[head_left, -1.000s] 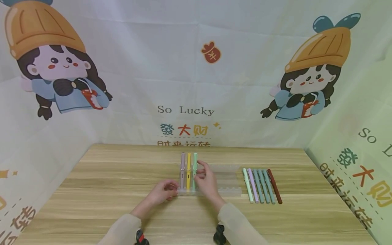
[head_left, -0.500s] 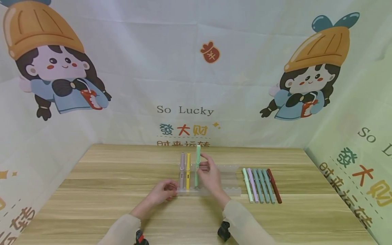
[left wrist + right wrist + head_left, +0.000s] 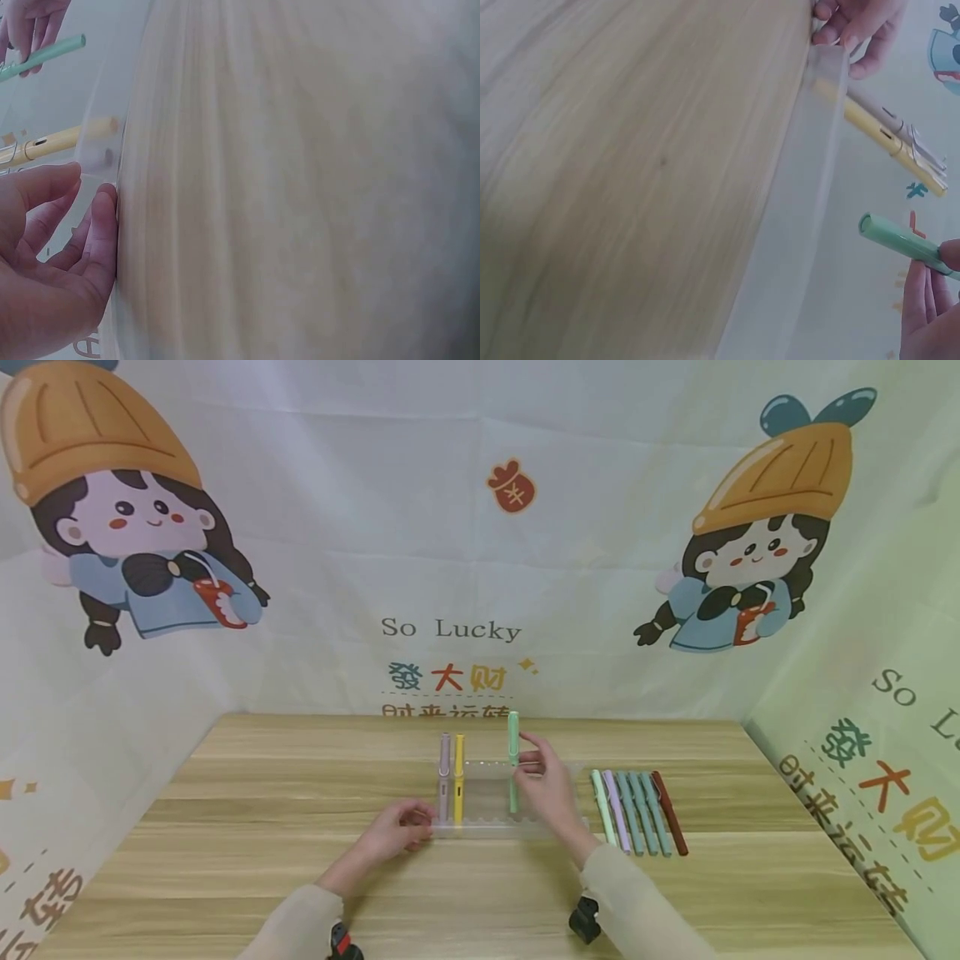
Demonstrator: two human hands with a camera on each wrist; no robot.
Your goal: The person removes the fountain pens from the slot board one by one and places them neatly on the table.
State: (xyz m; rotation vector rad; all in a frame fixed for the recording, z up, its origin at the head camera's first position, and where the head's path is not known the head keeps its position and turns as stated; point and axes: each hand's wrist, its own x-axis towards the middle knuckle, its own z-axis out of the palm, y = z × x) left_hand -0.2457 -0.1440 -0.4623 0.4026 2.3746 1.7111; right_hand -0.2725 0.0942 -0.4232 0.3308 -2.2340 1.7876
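Observation:
My right hand [image 3: 546, 783] pinches a mint-green pen [image 3: 513, 739] between thumb and fingers, above the middle of a clear plastic pen rack [image 3: 480, 831]. In the right wrist view the green pen [image 3: 900, 238] hangs apart from the rack's front wall [image 3: 791, 225]. My left hand [image 3: 401, 825] grips the rack's left end, thumb and fingertips at its corner in the left wrist view. A mauve pen [image 3: 444, 777] and a yellow pen [image 3: 460, 777] rest side by side in the rack's left slots.
Right of the rack, several pens lie in a row on the wooden table [image 3: 300, 777]: a pale green pen [image 3: 604, 810], a lilac pen [image 3: 618, 810], some teal pens [image 3: 645, 814] and a dark red pen [image 3: 670, 814]. A printed cloth [image 3: 360, 527] hangs behind.
The right hand has lifted the mint-green pen out of the slot beside the yellow pen and carried it to the right. The left hand stays at the rack's left end.

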